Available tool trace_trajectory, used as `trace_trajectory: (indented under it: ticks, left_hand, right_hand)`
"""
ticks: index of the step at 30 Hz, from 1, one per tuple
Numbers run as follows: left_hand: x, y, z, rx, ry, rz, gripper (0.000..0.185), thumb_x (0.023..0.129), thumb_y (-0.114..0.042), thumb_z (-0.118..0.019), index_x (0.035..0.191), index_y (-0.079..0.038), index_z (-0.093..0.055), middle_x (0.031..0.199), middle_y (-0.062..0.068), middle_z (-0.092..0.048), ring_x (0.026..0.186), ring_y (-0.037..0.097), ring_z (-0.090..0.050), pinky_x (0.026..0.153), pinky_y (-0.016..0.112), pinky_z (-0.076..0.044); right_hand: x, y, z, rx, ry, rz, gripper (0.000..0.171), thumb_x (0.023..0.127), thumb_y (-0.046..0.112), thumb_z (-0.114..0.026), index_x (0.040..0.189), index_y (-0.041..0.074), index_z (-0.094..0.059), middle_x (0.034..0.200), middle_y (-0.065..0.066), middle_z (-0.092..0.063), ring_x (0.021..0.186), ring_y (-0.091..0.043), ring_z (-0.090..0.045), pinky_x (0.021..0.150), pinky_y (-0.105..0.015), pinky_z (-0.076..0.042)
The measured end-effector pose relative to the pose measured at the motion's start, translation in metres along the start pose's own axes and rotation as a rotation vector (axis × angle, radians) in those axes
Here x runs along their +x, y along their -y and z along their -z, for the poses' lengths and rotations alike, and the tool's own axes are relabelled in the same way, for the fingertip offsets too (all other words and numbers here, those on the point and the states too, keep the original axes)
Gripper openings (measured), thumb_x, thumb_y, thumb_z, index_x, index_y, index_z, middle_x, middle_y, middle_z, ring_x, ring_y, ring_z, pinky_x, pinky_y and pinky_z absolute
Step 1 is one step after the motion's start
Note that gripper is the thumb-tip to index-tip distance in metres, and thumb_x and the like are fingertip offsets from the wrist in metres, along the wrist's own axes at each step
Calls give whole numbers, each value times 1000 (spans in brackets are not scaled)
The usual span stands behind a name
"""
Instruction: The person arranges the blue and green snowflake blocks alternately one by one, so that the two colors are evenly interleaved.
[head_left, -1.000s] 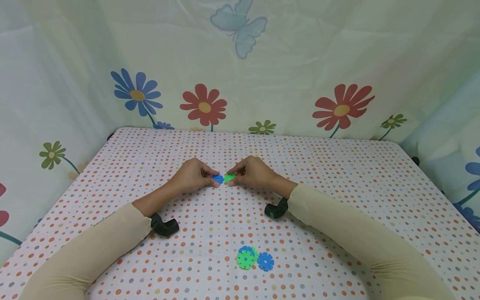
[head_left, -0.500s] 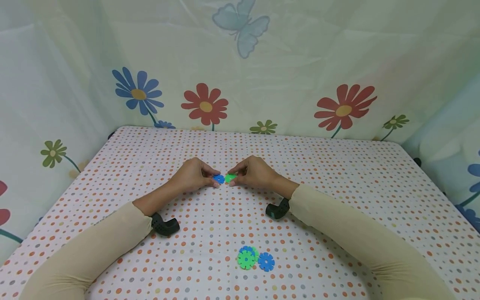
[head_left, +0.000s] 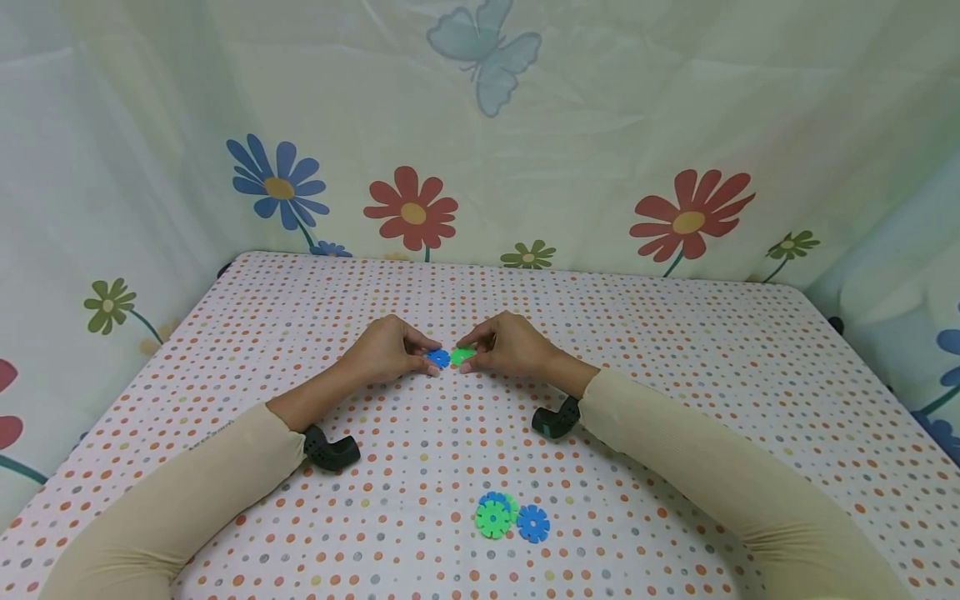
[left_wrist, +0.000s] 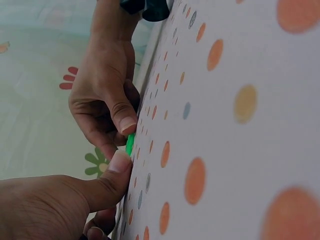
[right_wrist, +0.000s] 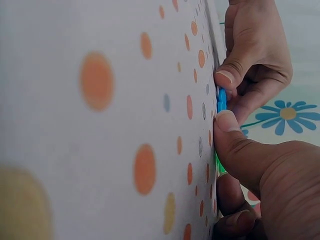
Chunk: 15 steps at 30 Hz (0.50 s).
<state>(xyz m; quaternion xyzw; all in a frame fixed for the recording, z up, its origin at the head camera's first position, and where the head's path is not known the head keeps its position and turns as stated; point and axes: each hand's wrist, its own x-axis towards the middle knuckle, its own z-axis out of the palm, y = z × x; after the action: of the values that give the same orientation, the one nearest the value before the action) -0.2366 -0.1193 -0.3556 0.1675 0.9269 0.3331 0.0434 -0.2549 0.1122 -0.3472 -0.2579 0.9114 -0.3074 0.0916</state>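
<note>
At the left, the left hand (head_left: 386,352) is rested on the dotted tablecloth (head_left: 675,350), and its thumb and fingers are closed in a pinch on a small blue disc (head_left: 437,358). In the right wrist view the blue disc (right_wrist: 221,99) is seen edge-on, held low against the cloth between the thumb and a fingertip. Just beside it, at the middle of the table, a green disc (head_left: 460,356) is pinched by the right hand (head_left: 508,345), whose fingers are curled around it. The two discs are held edge to edge; whether they are joined cannot be told. In the left wrist view only a thin green edge (left_wrist: 130,143) is shown between the fingertips of both hands.

Nearer to the person, a black wrist mount (head_left: 331,451) is seen under the left sleeve and another one (head_left: 553,419) under the right sleeve. In front, well apart from the hands, a green disc stacked over others (head_left: 492,517) is lying, with a single blue disc (head_left: 532,522) touching it at the right.
</note>
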Motion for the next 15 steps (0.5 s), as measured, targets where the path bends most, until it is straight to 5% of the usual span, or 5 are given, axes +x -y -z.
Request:
trace_trajectory:
  ticks: [15]
  left_hand:
    - [-1, 0, 0, -8, -4, -3, 34, 76, -30, -86, 108, -18, -78, 66, -2, -62, 58, 11, -48, 53, 25, -34]
  right_hand:
    - [1, -3, 0, 4, 10, 22, 31, 81, 29, -82, 109, 15, -76, 76, 4, -69, 64, -9, -54, 60, -23, -43]
